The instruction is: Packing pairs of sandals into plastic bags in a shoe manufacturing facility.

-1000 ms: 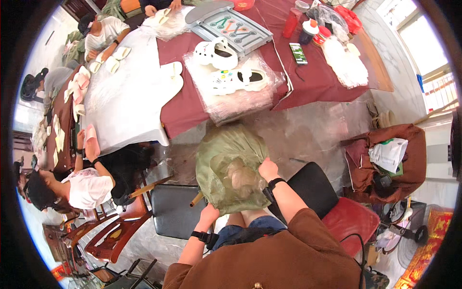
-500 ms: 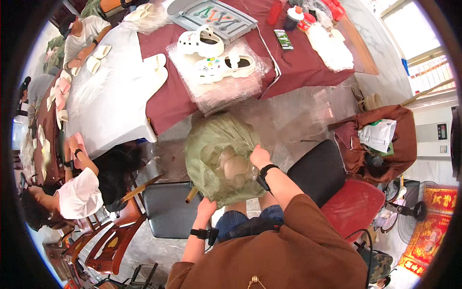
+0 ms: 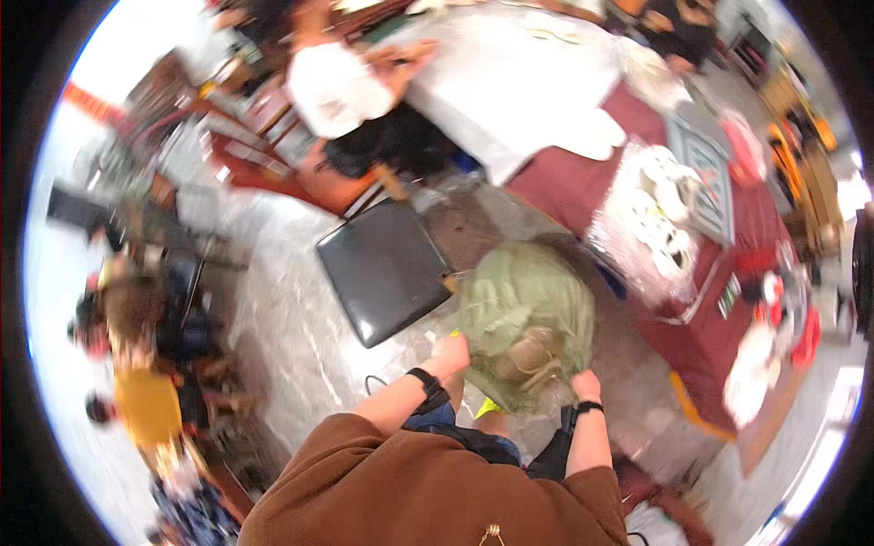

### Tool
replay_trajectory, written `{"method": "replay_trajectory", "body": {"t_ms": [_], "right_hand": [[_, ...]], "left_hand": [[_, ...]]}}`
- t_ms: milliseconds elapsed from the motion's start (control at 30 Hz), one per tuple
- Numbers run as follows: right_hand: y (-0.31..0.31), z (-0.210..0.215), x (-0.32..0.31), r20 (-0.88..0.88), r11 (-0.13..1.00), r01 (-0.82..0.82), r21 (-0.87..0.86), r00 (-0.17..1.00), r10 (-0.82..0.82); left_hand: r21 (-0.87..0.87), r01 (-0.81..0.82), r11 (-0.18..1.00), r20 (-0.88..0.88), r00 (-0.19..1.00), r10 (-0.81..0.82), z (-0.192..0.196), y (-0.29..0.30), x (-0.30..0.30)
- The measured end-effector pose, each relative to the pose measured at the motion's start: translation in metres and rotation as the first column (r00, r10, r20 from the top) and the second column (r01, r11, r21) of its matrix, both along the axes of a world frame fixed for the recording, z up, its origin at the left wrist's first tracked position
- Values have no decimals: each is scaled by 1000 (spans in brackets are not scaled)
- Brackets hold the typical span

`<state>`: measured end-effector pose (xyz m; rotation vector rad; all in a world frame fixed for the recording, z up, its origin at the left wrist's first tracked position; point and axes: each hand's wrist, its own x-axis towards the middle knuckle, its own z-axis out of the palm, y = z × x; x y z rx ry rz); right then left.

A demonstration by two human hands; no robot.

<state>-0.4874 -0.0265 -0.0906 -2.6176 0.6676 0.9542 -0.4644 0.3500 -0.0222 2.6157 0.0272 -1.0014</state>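
Observation:
A large green woven sack (image 3: 510, 282) hangs in front of my legs with its mouth toward me. Tan, rounded items (image 3: 530, 353) show inside through the opening; blur hides their kind. At the left of the rim, my left hand (image 3: 451, 355) is closed on the sack's edge. My right hand (image 3: 586, 386) grips the opposite side of the rim, likewise closed. Both wrists carry black bands.
A black-seated chair (image 3: 382, 268) stands just left of the sack. To the right runs a table with maroon cloth (image 3: 564, 187), bearing white clogs (image 3: 669, 246) on plastic bags. A person in white (image 3: 337, 91) sits beyond the chair; several people (image 3: 150, 400) are at far left.
My view and body have turned left, away from the table. The sack has come along in both hands, now beside the black chair's right side.

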Motion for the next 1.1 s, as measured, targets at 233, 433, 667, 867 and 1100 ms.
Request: {"method": "replay_trajectory", "body": {"t_ms": [233,433,667,867,1100], "right_hand": [[-40,9,-97,-152,986,-159,45,975,164],[-4,21,-148,-281,914,-403,-33,882,379],[112,92,-205,-206,887,-445,-122,886,416],[260,161,-226,108,877,-478,51,875,471],[410,116,-257,9,749,-626,215,769,640]], "left_hand": [[5,-162,987,24,986,162,29,-21,-141],[-102,-268,958,-34,963,266,46,29,-229],[-180,-418,890,-114,908,403,37,138,-365],[-171,-775,609,-141,631,763,103,265,-403],[-121,-992,-25,-109,-12,994,94,364,-497]]}}
